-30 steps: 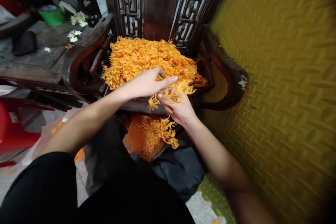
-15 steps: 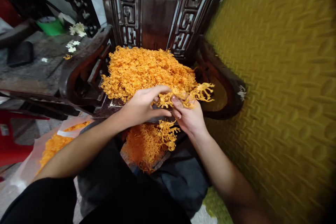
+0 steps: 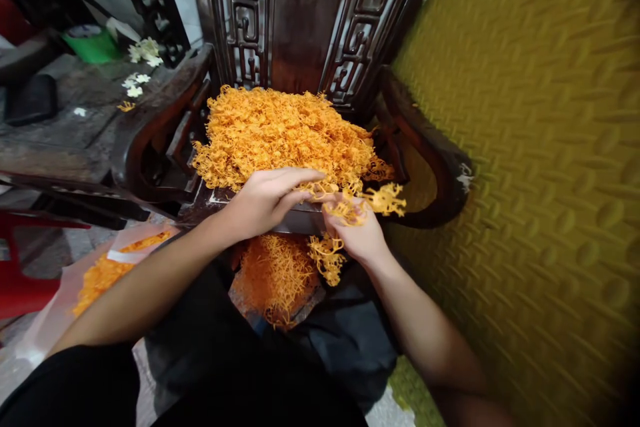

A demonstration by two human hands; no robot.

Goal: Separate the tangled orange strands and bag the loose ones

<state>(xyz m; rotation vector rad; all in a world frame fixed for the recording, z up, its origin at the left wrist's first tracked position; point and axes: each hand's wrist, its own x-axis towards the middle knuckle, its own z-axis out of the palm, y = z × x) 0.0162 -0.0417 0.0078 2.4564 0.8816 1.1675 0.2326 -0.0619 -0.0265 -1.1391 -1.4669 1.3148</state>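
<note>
My right hand [image 3: 363, 235] is closed around orange frilly plastic flower pieces [image 3: 385, 200], thin and branching like stamens. One cluster sticks out past its far side, and another cluster [image 3: 327, 259] dangles below the palm. Opposite it, my left hand [image 3: 260, 203] pinches the near end of the same pieces between thumb and fingers; the fingertips are partly hidden. Just beyond both hands, a big pile of similar orange pieces [image 3: 285, 133] covers the seat of a carved dark wooden chair [image 3: 305, 33]. Lower down, between my knees, lies a second orange heap [image 3: 275, 273].
At left, a wooden bench [image 3: 65, 147] bears a green tape roll [image 3: 93, 45], a black wallet-like object [image 3: 33, 100] and small white flowers [image 3: 135, 83]. A plastic bag of orange pieces [image 3: 103, 273] sits on the floor near a red stool [image 3: 30, 287]. A yellow textured mat [image 3: 540, 147] rises at right.
My left thumb has closed up toward its fingers on the orange pieces. My right hand has turned and dropped slightly, and the cluster past it now hangs lower.
</note>
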